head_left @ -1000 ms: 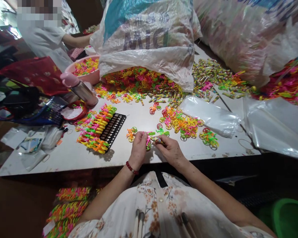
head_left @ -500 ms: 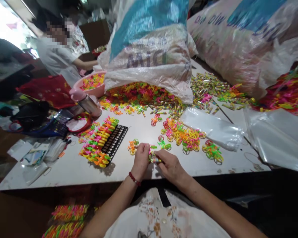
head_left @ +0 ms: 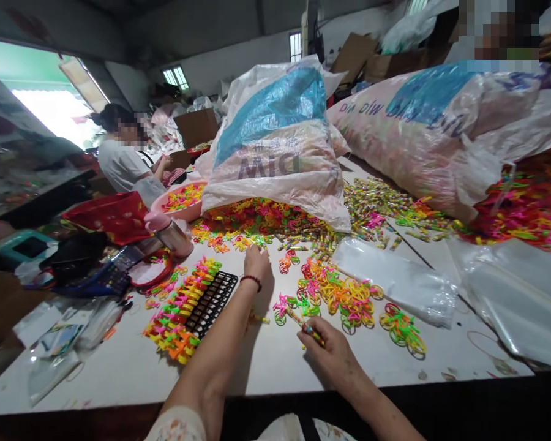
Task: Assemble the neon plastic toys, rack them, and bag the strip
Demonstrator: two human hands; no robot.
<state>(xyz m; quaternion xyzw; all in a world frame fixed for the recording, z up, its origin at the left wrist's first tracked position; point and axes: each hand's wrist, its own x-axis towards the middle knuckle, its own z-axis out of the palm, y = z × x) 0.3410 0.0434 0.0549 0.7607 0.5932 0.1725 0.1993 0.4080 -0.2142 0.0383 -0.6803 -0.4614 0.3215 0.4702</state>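
My right hand (head_left: 326,346) is closed around a thin, multicoloured patterned stick (head_left: 313,334) above the near part of the table. Just beyond its tip lie small pink and green plastic pieces with wheel-like rings (head_left: 282,306). My left hand (head_left: 257,263) reaches far forward to loose bright plastic pieces (head_left: 243,242) in front of the big sack. Its fingers bend down away from me, so their grip is mostly hidden. Left of my left forearm, a black slotted rack (head_left: 218,300) holds rows of neon plastic pieces (head_left: 183,306).
A white and blue sack (head_left: 275,147) rises behind a colourful heap. Patterned sticks (head_left: 371,199) spread to its right. A pile of ringed pieces (head_left: 340,294) and clear plastic bags (head_left: 395,282) lie rightward. A pink bottle (head_left: 169,233) stands left; a co-worker (head_left: 122,165) sits behind.
My hands were together at the table's front; now the left has moved forward to the loose pieces, while the right stays near with the stick. The view has tilted up.
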